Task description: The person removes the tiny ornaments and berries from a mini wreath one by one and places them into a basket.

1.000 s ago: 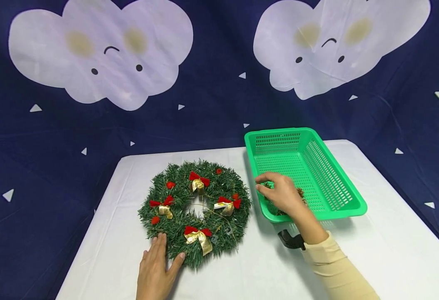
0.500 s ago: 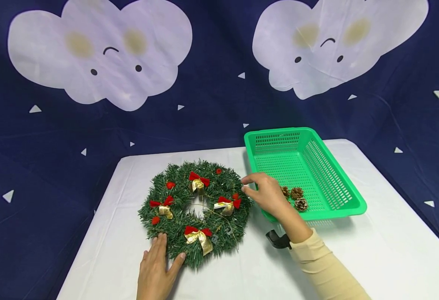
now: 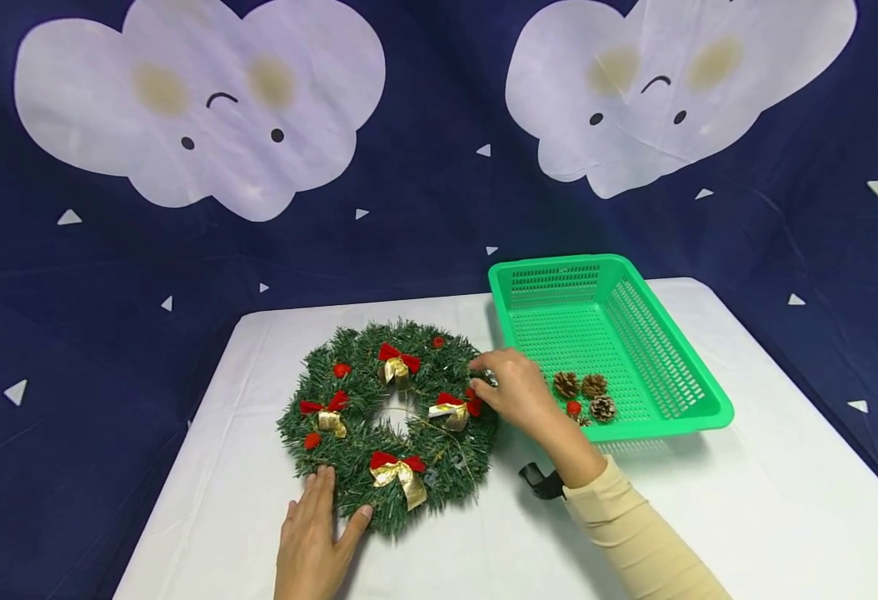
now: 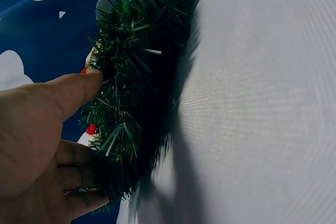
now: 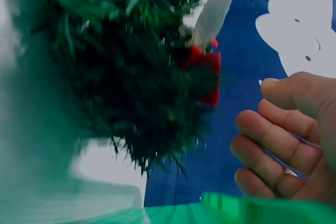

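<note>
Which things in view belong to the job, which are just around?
In the job, likely:
wreath
its bows
pine cones and red ball in the green basket
left hand, touching the wreath
right hand, at its right side

Probably just there:
white tablecloth
cloud backdrop
black wrist piece

The right hand [image 3: 517, 390] has moved from over the basket [image 3: 655, 343] to the right side of the wreath [image 3: 436, 454], uncovering pine cones [image 3: 593, 385] and a red ball [image 3: 574, 408]
</note>
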`<state>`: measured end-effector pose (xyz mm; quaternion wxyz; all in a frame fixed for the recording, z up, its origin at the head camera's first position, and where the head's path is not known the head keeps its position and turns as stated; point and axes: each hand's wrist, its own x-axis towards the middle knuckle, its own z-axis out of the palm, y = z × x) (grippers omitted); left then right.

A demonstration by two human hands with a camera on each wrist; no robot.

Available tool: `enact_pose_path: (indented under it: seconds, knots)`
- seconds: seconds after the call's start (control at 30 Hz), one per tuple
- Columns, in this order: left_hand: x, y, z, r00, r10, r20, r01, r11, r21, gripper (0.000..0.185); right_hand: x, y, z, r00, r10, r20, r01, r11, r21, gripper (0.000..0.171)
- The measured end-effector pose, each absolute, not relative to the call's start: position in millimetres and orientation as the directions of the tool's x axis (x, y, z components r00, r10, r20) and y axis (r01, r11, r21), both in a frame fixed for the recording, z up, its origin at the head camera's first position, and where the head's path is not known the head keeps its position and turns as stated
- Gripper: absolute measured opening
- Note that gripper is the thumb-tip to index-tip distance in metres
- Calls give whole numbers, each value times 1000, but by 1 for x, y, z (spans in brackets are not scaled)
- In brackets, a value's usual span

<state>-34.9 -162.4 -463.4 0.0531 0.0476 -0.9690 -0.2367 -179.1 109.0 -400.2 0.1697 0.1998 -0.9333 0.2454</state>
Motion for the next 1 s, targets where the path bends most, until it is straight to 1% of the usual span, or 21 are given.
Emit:
enact_pose_path:
  seconds: [0.13,0.37,0.47,0.73,0.9,1.0]
  knots:
    - [-34,-163,-465,-986,-117,119,-49,884,466,78,-178,99,-404,-860,-290,420,-457,803,-382,22]
    - [-34,-162,-466,-987,-118,107,-54,878,476,78,-177,88,-412,-817,-307,488,-467,849,-246,22]
    - [-34,-162,-465,-988,-119,98,-58,878,476,78,-176,86,-414,-809,-311,498,-460,863,-208,21]
    - [-35,-163,-465,-988,-118,94,-60,878,475,79,-174,79,-421,-799,-273,536,-425,886,-183,23]
    - [-35,-163,-466,-987,-114,113,-48,881,470,79,-172,76,-429,-800,-221,558,-382,904,-190,25]
    - [-35,-164,-467,-986,-112,125,-41,884,466,79,-172,73,-435,-800,-179,573,-356,910,-212,25]
